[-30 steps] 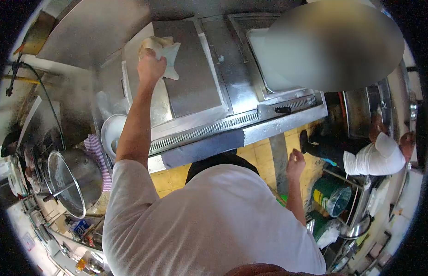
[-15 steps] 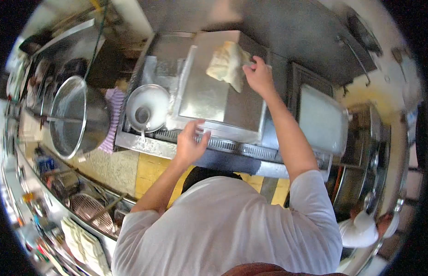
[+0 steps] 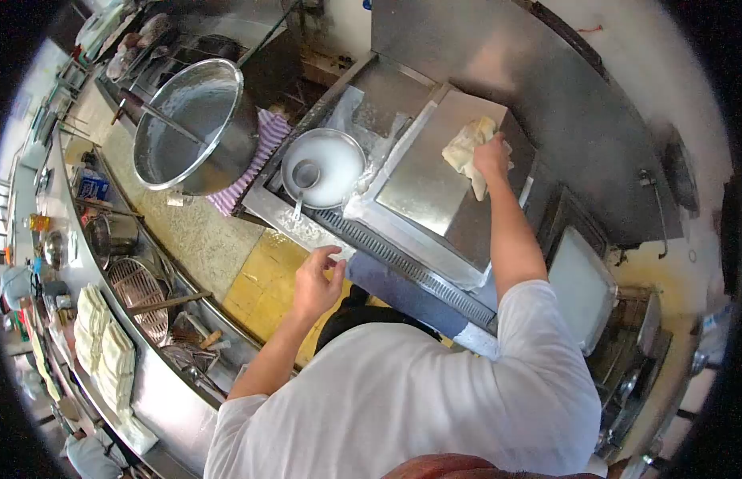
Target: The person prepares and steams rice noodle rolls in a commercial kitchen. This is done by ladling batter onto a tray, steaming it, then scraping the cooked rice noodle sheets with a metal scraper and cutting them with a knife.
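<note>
A pale, crumpled cloth point(image 3: 469, 150) lies against the top of a boxy stainless steel unit point(image 3: 423, 180). My right hand point(image 3: 492, 158) has its fingers closed on the cloth's right side. Over the counter's front edge, left of the unit, my left hand point(image 3: 318, 281) hangs in the air with fingers curled but apart, holding nothing. A round metal bowl of white liquid point(image 3: 337, 169) stands left of the unit, with a small ladle point(image 3: 306, 174) in it.
At the upper left a large metal pot point(image 3: 243, 148) holds a long-handled tool, beside a striped cloth point(image 3: 267, 152). A white tray point(image 3: 578, 287) is at the right. Folded cloths point(image 3: 114, 363) lie on the left counter point(image 3: 175, 411), near a wire strainer point(image 3: 140, 291).
The view has turned and shifted. My right hand, pinching the cloth's edge before, now grips it more fully against the unit. My left hand is farther from the unit, off the counter's front.
</note>
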`<act>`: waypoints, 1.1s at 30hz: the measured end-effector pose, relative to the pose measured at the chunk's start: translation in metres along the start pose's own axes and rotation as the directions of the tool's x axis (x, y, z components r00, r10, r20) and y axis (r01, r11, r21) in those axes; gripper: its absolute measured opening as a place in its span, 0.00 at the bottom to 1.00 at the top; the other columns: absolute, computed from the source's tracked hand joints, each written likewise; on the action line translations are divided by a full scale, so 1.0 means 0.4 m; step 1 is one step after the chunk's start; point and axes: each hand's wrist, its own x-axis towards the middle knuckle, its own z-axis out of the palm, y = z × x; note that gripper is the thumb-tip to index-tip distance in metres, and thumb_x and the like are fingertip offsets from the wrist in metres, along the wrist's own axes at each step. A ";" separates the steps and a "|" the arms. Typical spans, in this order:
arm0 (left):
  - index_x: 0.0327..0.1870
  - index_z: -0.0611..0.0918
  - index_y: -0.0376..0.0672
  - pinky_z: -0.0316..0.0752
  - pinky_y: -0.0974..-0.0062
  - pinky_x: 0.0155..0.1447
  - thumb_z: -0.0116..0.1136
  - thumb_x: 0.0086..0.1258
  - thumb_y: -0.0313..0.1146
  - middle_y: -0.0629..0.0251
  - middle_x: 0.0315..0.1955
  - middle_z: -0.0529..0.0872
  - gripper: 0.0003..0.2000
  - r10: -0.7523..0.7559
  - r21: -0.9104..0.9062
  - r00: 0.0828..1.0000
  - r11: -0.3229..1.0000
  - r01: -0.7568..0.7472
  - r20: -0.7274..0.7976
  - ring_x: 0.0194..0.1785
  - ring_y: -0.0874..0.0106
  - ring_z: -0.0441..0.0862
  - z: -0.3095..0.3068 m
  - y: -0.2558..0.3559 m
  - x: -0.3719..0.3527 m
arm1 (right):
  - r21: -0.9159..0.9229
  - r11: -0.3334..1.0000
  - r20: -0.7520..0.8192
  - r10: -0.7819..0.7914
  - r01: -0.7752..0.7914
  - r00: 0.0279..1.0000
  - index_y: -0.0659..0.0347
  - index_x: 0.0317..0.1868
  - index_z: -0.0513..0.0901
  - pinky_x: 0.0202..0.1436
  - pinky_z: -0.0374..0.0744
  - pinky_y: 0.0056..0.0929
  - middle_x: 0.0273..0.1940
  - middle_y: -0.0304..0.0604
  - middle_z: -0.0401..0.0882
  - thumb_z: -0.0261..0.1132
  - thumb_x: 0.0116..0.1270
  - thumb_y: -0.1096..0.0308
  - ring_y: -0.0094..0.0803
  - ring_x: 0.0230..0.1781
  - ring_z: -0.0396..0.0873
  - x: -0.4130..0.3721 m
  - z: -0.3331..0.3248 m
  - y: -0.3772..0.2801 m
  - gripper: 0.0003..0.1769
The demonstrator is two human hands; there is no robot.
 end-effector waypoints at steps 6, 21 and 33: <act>0.52 0.82 0.38 0.84 0.64 0.41 0.66 0.69 0.26 0.52 0.42 0.87 0.13 0.096 -0.040 0.995 0.995 -0.095 0.013 0.38 0.60 0.89 0.067 0.078 -0.031 | 0.486 0.870 0.054 -0.121 0.080 0.991 0.71 0.75 0.62 0.66 0.78 0.45 0.69 0.65 0.73 0.66 0.70 0.61 0.54 0.67 0.76 0.071 0.075 0.168 0.40; 0.58 0.79 0.37 0.84 0.71 0.38 0.65 0.71 0.27 0.53 0.50 0.84 0.16 -0.085 -0.036 0.975 0.995 0.094 0.206 0.37 0.67 0.87 0.362 0.205 -0.433 | 0.680 0.555 0.231 0.457 -0.479 0.859 0.60 0.31 0.80 0.29 0.77 0.37 0.26 0.43 0.78 0.62 0.73 0.63 0.37 0.26 0.77 -0.424 -0.095 1.257 0.13; 0.67 0.71 0.31 0.89 0.55 0.45 0.54 0.81 0.47 0.51 0.58 0.78 0.26 -0.652 -0.803 0.722 0.290 0.520 0.232 0.49 0.58 0.86 0.440 0.128 -0.455 | 0.605 0.081 0.578 -0.729 -0.792 0.367 0.65 0.53 0.85 0.63 0.80 0.42 0.52 0.57 0.86 0.57 0.79 0.60 0.50 0.56 0.83 -0.831 -0.095 0.472 0.18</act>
